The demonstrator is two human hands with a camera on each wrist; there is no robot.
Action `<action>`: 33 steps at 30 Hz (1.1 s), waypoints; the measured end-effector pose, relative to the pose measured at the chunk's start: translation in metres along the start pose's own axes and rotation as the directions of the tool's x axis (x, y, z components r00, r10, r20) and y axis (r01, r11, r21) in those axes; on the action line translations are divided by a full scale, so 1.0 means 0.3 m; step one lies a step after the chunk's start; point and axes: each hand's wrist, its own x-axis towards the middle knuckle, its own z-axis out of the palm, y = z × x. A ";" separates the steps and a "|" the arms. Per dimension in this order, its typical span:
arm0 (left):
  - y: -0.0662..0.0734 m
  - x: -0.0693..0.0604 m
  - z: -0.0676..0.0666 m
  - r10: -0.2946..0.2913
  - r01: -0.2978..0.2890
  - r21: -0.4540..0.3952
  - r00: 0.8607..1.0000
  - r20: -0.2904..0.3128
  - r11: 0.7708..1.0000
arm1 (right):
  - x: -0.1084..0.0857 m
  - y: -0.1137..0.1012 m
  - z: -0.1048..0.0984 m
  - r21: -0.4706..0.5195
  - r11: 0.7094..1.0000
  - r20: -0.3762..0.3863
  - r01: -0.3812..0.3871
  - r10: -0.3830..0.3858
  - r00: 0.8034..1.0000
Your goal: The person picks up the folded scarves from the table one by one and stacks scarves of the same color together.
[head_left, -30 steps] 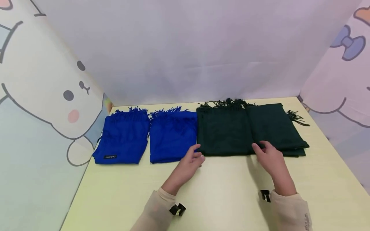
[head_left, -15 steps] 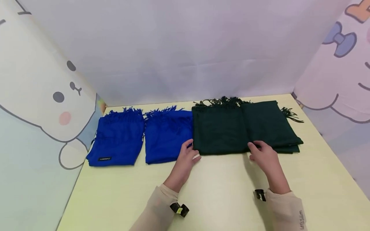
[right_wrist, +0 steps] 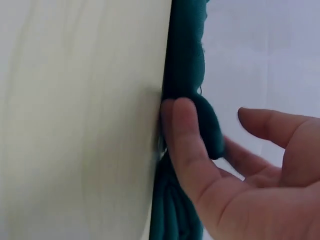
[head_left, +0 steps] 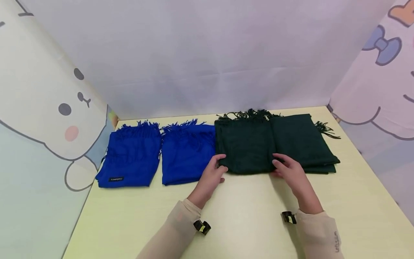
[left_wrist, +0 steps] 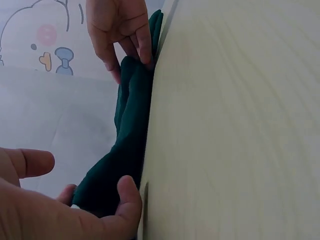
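The left hand (head_left: 209, 180) and right hand (head_left: 292, 177), fingers curled, grip the near corners of a green scarf (head_left: 247, 145) beside a blue scarf (head_left: 187, 154).

From above, the left hand (head_left: 209, 180) and right hand (head_left: 292, 176) hide bits of the green cloth (head_left: 249, 144); we can't clearly read the tiny tag (head_left: 116, 178).
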 end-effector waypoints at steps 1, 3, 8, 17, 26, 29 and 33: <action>0.001 -0.001 0.004 0.004 -0.004 0.000 1.000 -0.008 1.000 | 0.001 0.001 0.000 0.054 0.999 0.030 0.003 -0.004 1.000; 0.004 0.000 0.010 0.021 -0.021 -0.026 1.000 -0.014 0.999 | 0.003 0.002 0.002 0.128 0.992 0.072 0.002 -0.011 0.997; 0.004 0.009 0.003 0.058 -0.058 -0.083 0.998 -0.009 0.995 | 0.012 0.002 0.019 0.202 0.979 0.104 0.014 -0.036 0.994; 0.004 0.000 -0.018 -0.039 0.041 -0.060 0.999 0.033 0.997 | -0.003 0.010 0.023 0.223 0.975 0.126 0.002 -0.031 0.992; 0.012 -0.021 -0.005 -0.082 0.089 -0.113 0.994 0.071 0.990 | -0.027 0.006 -0.004 0.161 0.987 0.144 -0.024 0.000 0.990; 0.010 -0.030 -0.004 -0.085 0.095 -0.129 0.993 0.081 0.987 | -0.036 0.008 -0.008 0.134 0.991 0.142 -0.029 0.010 0.990; 0.005 -0.046 -0.001 -0.078 0.090 -0.139 0.993 0.087 0.986 | -0.048 0.014 -0.012 0.117 0.993 0.143 -0.035 0.018 0.990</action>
